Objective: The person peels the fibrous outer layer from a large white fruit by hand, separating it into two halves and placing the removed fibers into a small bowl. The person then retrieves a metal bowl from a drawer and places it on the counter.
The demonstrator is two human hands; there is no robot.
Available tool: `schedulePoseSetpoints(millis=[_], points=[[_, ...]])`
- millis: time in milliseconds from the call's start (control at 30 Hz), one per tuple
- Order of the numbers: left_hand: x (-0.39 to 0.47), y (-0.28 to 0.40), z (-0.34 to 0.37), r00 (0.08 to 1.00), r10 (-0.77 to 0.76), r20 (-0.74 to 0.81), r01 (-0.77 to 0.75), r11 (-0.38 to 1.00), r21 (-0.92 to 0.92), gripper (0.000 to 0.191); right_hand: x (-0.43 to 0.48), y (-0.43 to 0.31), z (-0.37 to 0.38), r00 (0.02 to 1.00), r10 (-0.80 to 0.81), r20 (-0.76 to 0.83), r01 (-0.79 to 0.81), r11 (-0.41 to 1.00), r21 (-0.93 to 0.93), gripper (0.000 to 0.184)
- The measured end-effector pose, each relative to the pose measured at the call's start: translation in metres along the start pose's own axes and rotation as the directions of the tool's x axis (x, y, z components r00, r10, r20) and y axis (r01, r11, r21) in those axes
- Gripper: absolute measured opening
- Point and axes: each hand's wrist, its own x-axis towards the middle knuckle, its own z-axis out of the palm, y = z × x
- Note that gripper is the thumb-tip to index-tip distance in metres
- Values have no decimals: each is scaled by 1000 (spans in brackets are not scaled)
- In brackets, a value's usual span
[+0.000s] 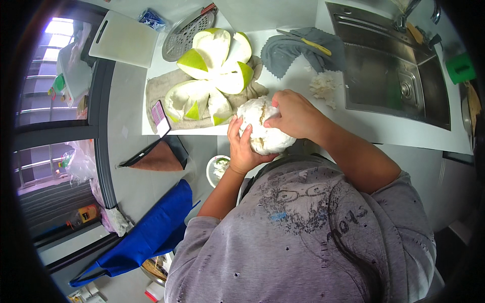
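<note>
A peeled pomelo [265, 130], covered in white pith, is held up at the counter's front edge. My left hand [244, 146] cups it from the left and below. My right hand [293, 115] grips its upper right side, with thumb and fingers at the pith. Behind it, the thick green-and-white pomelo rind [216, 72] lies opened out in petals on a beige cloth [157, 89]. Torn pith scraps [323, 86] lie on the counter to the right. A knife with a yellow handle [316, 46] rests on a grey cloth [280, 53].
A steel sink [375, 75] is at the right. Behind the rind are a perforated metal tray [185, 38] and a white cutting board [125, 39]. A phone [161, 118] lies at the cloth's left edge. A bin with scraps [218, 170] stands below the counter.
</note>
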Motion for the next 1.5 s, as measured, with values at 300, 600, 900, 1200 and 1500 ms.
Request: schedulePoseSetpoints(millis=[300,600,900,1200,1500], points=[[-1,0,0,1000,-10,5,9,1000,5,123,1,0,5,1000,23,-17,-23,1000,-10,51],[-1,0,2,1000,-3,1,3,1000,13,124,-1,-3,-2,995,93,29,-95,994,49,52],[-1,-1,3,1000,5,-15,-5,1000,4,124,1,5,10,999,37,3,-37,998,57,41],[-2,0,2,1000,-15,-2,15,1000,9,125,-10,16,18,973,63,-222,0,962,275,29],[0,1,3,1000,-10,-20,10,1000,10,123,7,19,3,999,-34,-43,42,974,223,19]])
